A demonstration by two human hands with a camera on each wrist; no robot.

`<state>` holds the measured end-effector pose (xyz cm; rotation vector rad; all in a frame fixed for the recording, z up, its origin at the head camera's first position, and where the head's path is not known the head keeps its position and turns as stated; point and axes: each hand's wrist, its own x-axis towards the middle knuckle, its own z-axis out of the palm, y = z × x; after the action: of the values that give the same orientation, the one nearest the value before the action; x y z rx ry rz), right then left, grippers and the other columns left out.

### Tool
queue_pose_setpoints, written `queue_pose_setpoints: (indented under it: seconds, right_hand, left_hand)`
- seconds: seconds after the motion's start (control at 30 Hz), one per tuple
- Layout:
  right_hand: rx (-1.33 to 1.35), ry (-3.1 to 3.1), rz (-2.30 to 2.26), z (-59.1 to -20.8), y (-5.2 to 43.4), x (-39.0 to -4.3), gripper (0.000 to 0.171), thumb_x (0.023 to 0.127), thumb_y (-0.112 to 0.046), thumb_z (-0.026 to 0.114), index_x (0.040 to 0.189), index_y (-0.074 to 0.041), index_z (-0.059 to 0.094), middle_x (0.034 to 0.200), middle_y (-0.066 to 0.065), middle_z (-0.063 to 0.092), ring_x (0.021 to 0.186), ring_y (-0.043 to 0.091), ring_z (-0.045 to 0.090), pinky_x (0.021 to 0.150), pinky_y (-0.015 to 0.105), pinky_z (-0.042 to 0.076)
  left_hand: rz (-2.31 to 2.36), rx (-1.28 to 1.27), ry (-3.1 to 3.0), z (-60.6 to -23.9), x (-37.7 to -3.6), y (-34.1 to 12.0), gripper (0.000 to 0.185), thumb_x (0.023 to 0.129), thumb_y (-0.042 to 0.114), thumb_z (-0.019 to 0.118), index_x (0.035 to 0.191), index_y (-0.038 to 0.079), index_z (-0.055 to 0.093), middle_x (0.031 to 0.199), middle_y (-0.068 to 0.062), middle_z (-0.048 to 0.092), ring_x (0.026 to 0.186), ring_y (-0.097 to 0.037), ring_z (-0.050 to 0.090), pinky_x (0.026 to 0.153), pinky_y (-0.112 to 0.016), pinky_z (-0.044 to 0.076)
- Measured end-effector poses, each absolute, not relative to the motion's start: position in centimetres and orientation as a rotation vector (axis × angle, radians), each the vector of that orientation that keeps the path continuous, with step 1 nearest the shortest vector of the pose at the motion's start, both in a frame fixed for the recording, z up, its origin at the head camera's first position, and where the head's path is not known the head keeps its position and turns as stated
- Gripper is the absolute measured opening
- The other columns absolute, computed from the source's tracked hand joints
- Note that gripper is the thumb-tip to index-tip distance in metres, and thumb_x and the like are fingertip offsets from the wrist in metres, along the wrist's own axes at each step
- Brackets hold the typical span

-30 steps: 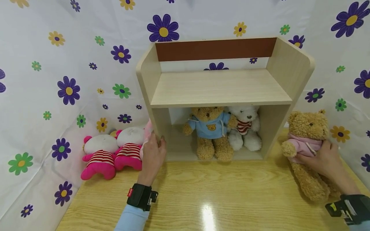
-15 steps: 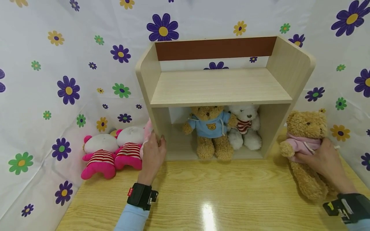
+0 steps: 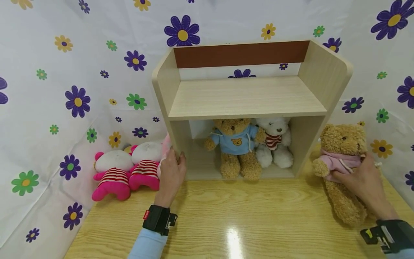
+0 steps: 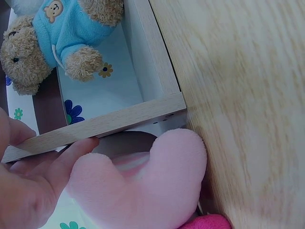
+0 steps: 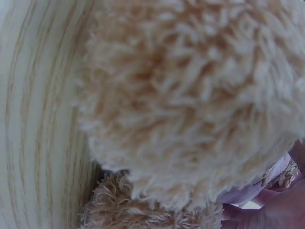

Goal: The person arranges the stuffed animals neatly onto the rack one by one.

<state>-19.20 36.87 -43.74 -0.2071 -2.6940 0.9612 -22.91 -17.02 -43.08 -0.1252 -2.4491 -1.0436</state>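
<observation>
My left hand (image 3: 170, 176) grips the front edge of the left side panel of a pale wooden shelf (image 3: 247, 97); in the left wrist view the thumb lies inside that panel (image 4: 119, 117) and the fingers outside. On the right, my right hand (image 3: 367, 185) holds a brown teddy bear (image 3: 343, 138) in a pink hoodie by its middle. This bear leans upright on the table, right of the shelf. Its furry leg (image 5: 190, 95) fills most of the right wrist view. Close by my left fingers is a light pink plush toy (image 4: 143, 195), mostly hidden in the head view.
In the lower compartment, a teddy bear in a blue hoodie (image 3: 236, 142) sits beside a white bear (image 3: 276, 138) in a striped scarf. Two pink plush toys in striped tops, one left (image 3: 113, 180) and one right (image 3: 145, 172), lean against the flowered cloth (image 3: 97, 28). All stand on a wooden table (image 3: 207, 223).
My right hand and the pink-hoodie bear have shifted very slightly left. My left hand keeps its grip on the shelf panel, and the other toys stay where they were.
</observation>
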Motion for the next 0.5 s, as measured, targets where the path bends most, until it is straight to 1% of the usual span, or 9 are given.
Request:
queue_pose_setpoints:
  seconds: [0.07, 0.17, 0.2, 0.33, 0.4, 0.47, 0.5]
  right_hand:
    - [-0.217, -2.685, 0.952, -43.8, 36.8, -19.1, 0.132, 0.075, -0.039, 0.092, 0.16, 0.0, 0.0, 0.143, 0.049, 0.034, 0.124, 0.069, 0.041, 0.093, 0.08, 0.037]
    - [-0.22, -2.662, 0.947, -43.9, 36.7, -19.0, 0.129, 0.075, -0.036, 0.092, 0.16, 0.002, 0.002, 0.141, 0.05, 0.036, 0.122, 0.069, 0.042, 0.091, 0.079, 0.038]
    - [-0.228, -2.658, 0.945, -43.9, 36.6, -18.9, 0.129, 0.075, -0.035, 0.092, 0.16, 0.002, 0.002, 0.142, 0.05, 0.035, 0.122, 0.069, 0.042, 0.091, 0.079, 0.038]
    - [-0.271, -2.645, 0.938, -44.0, 36.4, -18.7, 0.128, 0.075, -0.034, 0.092, 0.159, 0.003, 0.003, 0.14, 0.05, 0.036, 0.121, 0.067, 0.043, 0.09, 0.076, 0.038]
    - [-0.314, -2.651, 0.937, -44.1, 36.2, -18.5, 0.126, 0.077, -0.036, 0.09, 0.158, 0.006, 0.004, 0.139, 0.051, 0.035, 0.12, 0.066, 0.043, 0.088, 0.075, 0.039]
    - [-0.347, -2.654, 0.936, -44.1, 36.1, -18.2, 0.123, 0.078, -0.039, 0.088, 0.156, 0.009, 0.005, 0.137, 0.052, 0.035, 0.117, 0.064, 0.044, 0.085, 0.073, 0.04]
    - [-0.356, -2.65, 0.937, -44.2, 36.1, -18.1, 0.122, 0.079, -0.04, 0.087, 0.156, 0.01, 0.006, 0.136, 0.053, 0.036, 0.116, 0.063, 0.044, 0.084, 0.072, 0.041]
  left_hand:
    - [-1.043, -0.126, -2.448, -43.1, -22.9, -17.0, 0.042, 0.106, 0.018, 0.053, 0.142, -0.003, 0.047, 0.127, -0.03, 0.067, 0.079, -0.033, 0.075, 0.053, -0.034, 0.054]
    - [-1.043, -0.129, -2.449, -43.2, -22.9, -17.1, 0.043, 0.106, 0.019, 0.053, 0.143, -0.003, 0.047, 0.13, -0.03, 0.066, 0.084, -0.036, 0.076, 0.055, -0.038, 0.057]
    - [-1.042, -0.129, -2.452, -43.2, -22.9, -17.1, 0.043, 0.106, 0.02, 0.053, 0.143, -0.003, 0.047, 0.131, -0.03, 0.066, 0.089, -0.038, 0.077, 0.059, -0.041, 0.061]
    - [-1.058, -0.123, -2.46, -43.1, -22.9, -17.1, 0.044, 0.106, 0.021, 0.053, 0.143, -0.002, 0.047, 0.131, -0.03, 0.065, 0.1, -0.041, 0.075, 0.067, -0.049, 0.063]
    - [-1.062, -0.117, -2.469, -43.0, -22.9, -17.1, 0.044, 0.106, 0.021, 0.053, 0.143, -0.002, 0.047, 0.132, -0.03, 0.065, 0.107, -0.042, 0.073, 0.072, -0.051, 0.064]
    - [-1.073, -0.115, -2.481, -42.8, -22.9, -17.2, 0.046, 0.106, 0.021, 0.053, 0.144, -0.003, 0.046, 0.133, -0.03, 0.065, 0.109, -0.042, 0.072, 0.075, -0.052, 0.063]
    - [-1.076, -0.118, -2.487, -42.7, -22.9, -17.2, 0.047, 0.106, 0.021, 0.053, 0.146, -0.002, 0.044, 0.135, -0.029, 0.064, 0.111, -0.042, 0.071, 0.078, -0.053, 0.063]
